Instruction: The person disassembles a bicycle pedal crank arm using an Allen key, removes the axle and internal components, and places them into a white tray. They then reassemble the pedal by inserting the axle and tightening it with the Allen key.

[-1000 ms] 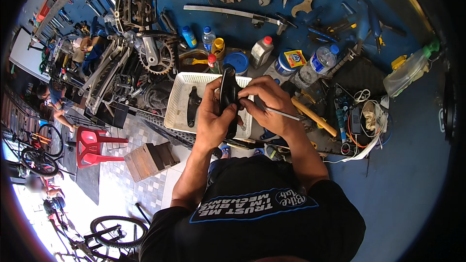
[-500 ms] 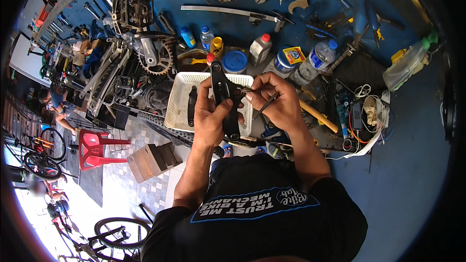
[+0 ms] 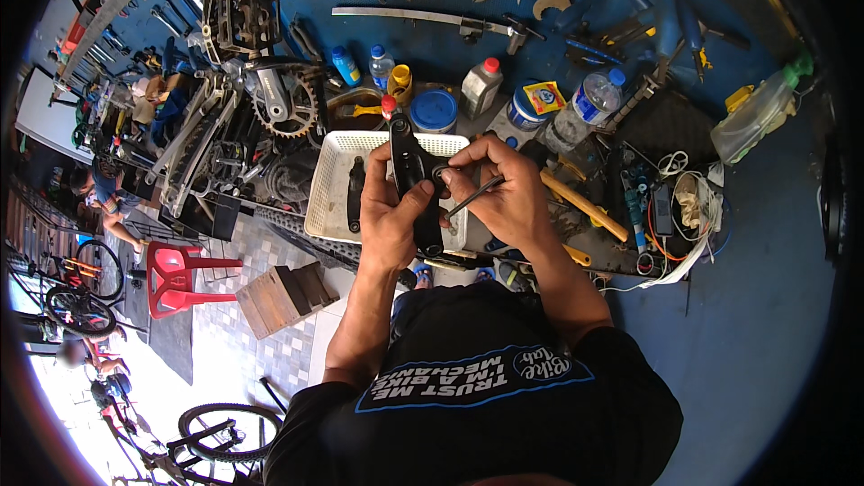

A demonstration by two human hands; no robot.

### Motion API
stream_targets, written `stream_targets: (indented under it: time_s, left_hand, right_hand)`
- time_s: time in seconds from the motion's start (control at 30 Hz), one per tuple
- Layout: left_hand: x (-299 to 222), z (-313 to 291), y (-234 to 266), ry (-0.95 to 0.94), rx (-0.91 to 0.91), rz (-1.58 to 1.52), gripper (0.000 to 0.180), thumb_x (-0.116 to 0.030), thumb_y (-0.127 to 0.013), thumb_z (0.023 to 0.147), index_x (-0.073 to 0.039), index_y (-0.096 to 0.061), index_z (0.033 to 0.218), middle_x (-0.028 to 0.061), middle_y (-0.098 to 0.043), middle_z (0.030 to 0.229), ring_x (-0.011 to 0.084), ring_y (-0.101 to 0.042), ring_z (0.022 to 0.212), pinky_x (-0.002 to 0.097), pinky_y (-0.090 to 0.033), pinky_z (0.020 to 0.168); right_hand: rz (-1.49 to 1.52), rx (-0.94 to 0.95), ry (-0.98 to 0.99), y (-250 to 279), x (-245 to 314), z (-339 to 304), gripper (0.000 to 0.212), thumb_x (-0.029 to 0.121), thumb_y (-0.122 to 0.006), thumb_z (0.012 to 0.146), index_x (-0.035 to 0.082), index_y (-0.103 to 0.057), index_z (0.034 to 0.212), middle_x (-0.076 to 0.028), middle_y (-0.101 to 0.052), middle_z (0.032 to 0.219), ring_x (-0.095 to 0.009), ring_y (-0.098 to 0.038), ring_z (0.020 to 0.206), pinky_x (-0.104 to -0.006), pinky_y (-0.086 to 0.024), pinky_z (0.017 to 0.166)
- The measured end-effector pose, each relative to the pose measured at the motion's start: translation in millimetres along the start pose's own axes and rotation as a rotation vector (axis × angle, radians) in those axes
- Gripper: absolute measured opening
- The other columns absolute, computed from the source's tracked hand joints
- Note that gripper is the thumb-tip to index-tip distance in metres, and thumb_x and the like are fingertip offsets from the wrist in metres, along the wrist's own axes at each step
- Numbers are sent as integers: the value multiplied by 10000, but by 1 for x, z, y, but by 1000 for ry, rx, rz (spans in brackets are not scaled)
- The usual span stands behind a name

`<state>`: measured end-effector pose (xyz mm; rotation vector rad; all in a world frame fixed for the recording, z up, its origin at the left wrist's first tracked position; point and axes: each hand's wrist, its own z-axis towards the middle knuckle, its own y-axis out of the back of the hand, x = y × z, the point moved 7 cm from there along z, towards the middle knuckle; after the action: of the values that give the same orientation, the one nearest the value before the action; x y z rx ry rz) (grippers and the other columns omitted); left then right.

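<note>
My left hand point(image 3: 389, 225) is closed around a black bike linkage arm point(image 3: 407, 155), thumb pressed on its face, holding it upright over a white plastic basket point(image 3: 326, 162). At the linkage's right side, my right hand point(image 3: 511, 200) pinches a small round part point(image 3: 441, 170) between thumb and fingertips; whether it sits in the linkage I cannot tell. A thin dark rod-like tool point(image 3: 477, 199) is gripped in the same hand, slanting down toward the linkage. Inside the basket lies another black link point(image 3: 355, 193).
Behind the basket stand a blue-lidded tub point(image 3: 435, 112), a grey bottle point(image 3: 481, 88) and a clear water bottle point(image 3: 589, 106). A wooden-handled hammer point(image 3: 585, 207) lies to the right. Bike cranks point(image 3: 274, 94) crowd the left. A red chair point(image 3: 175, 279) stands on the floor.
My right hand has shifted left, bringing the small round part against the linkage's side. The rod-like tool has tilted flatter. My left hand holds the linkage almost still.
</note>
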<state>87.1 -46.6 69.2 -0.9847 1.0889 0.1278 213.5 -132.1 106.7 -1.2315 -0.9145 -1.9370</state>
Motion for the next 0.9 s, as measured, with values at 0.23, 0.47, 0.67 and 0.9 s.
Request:
stream_targets:
  time_s: [0.23, 0.47, 0.67, 0.9]
  left_hand:
    - [-1, 0, -2, 15, -14, -22, 482, 72, -587, 963, -67, -409, 1388, 147, -709, 1038, 165, -713, 747, 293, -630, 570]
    - [-2, 2, -2, 18, 13, -6, 475, 63, -592, 962, -75, -415, 1381, 139, -684, 1085, 167, -703, 809, 294, -627, 582]
    - [-4, 1, -1, 16, -25, -17, 451, 42, -611, 961, -79, -426, 1355, 132, -673, 1092, 171, -694, 852, 299, -629, 595]
    - [-5, 3, -4, -5, 18, 6, 438, 38, -612, 965, -70, -421, 1344, 126, -670, 1070, 176, -692, 825, 295, -621, 582]
  right_hand:
    - [-155, -43, 117, 1, 15, 2, 167, 60, -812, 875, 29, -665, 947, 22, -656, 822, -7, -374, 564, -239, -298, 511]
    - [201, -49, 40, -1, -3, 7, 169, 55, -793, 889, 9, -682, 1008, -39, -719, 854, -57, -603, 625, -232, -416, 515]
    - [-3, 178, -118, 0, -1, 9, 259, 90, -763, 944, -51, -686, 1147, -65, -723, 900, -62, -664, 776, -228, -498, 629]
    - [95, 137, -74, -2, -16, 8, 268, 151, -795, 913, -8, -719, 1114, -69, -761, 868, -56, -599, 637, -259, -462, 566]
